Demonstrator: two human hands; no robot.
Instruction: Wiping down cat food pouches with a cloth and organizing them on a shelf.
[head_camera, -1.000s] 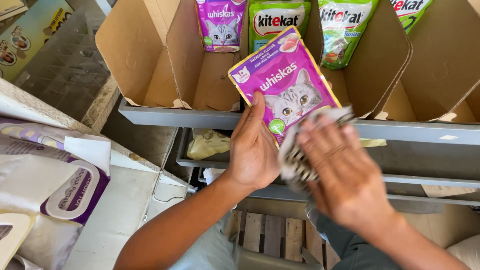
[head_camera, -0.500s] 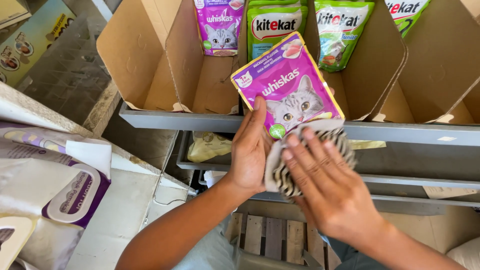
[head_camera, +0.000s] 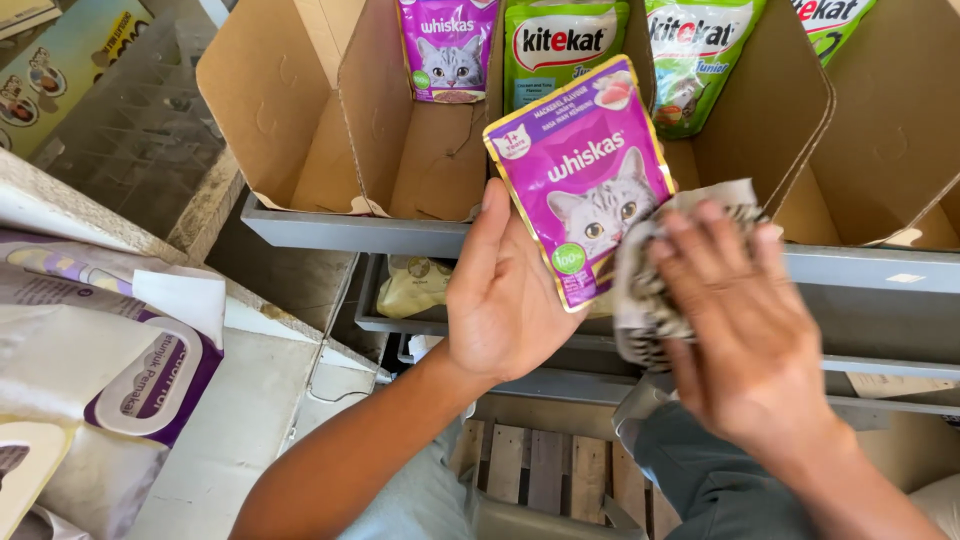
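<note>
A: Near edge first. What is being seen?

B: A wooden pallet (head_camera: 545, 475) is being glimpsed low between the forearms. At left, large white-and-purple bags (head_camera: 95, 385) are being stacked on a pale ledge.

A: The hands?

B: A purple pouch (head_camera: 585, 180) with a cat picture is being held up by the left hand (head_camera: 505, 295); the fingers are being curled behind its lower left edge, thumb alongside. A patterned cloth (head_camera: 655, 290) is being pressed against the pouch's lower right side by the right hand (head_camera: 745, 325), fingers spread flat over it. Whether the cloth is being gripped cannot be told.

A: Where is the pouch being kept?

B: In the air, tilted, just in front of a grey shelf rail (head_camera: 340, 228).

A: Beyond that?

B: Open cardboard boxes (head_camera: 300, 110) are being carried on the shelf. At their back, a second purple pouch (head_camera: 450, 50) and green pouches (head_camera: 560, 45) are being stood upright. A pale bag (head_camera: 415, 285) is being kept on the shelf below.
</note>
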